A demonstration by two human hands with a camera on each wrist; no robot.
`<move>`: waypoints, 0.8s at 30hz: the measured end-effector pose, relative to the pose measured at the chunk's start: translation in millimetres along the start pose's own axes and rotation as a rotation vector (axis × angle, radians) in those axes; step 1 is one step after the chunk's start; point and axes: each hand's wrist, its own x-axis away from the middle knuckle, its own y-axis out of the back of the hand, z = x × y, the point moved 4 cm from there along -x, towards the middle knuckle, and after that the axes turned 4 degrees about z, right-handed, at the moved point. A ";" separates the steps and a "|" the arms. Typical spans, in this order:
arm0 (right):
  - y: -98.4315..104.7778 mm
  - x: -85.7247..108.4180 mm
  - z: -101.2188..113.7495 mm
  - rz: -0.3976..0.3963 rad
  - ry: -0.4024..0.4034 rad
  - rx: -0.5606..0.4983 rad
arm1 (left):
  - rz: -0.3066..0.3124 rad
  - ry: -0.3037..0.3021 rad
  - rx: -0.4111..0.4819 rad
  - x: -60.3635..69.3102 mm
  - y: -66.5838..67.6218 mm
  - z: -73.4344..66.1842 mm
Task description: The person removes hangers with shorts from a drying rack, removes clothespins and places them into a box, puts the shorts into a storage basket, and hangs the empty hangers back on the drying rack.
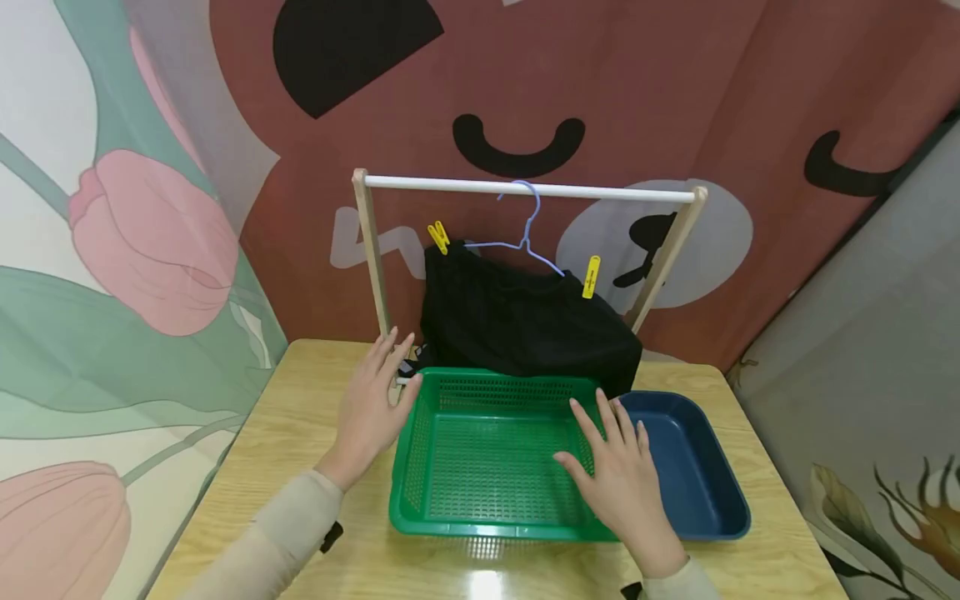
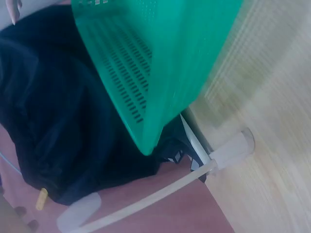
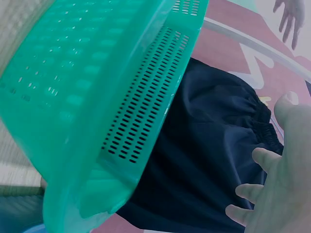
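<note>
Left hand (image 1: 371, 408) beside the far left corner of the green basket (image 1: 495, 467), right hand (image 1: 621, 479) over its right side; fingers of both spread and released, grasping nothing, though whether either touches the rim I cannot tell. Basket sits mid-worktop (image 1: 292, 417), blue tray (image 1: 690, 467) just to its right. Black garment (image 1: 517, 317) behind the basket, on a blue hanger (image 1: 528, 225) hooked over a white rail (image 1: 442, 183), yellow clips (image 1: 592, 277) at its upper edge.
</note>
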 end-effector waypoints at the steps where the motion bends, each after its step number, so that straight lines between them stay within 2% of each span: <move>1: 1.1 0.3 0.8 -0.006 0.001 0.000 | -0.017 0.004 0.028 -3.8 1.3 2.0; 8: 5.6 1.3 6.9 0.024 -0.012 -0.008 | -0.109 0.054 0.208 -26.6 7.8 15.8; 13: 5.4 1.4 9.5 0.036 -0.014 -0.010 | -0.169 0.087 0.273 -42.2 16.6 25.0; 18: 5.5 2.5 12.7 0.036 -0.014 -0.010 | -0.165 0.165 0.326 -58.1 27.6 33.2; 24: 2.9 6.2 18.5 0.045 -0.021 -0.021 | -0.125 0.296 0.405 -74.2 35.7 41.8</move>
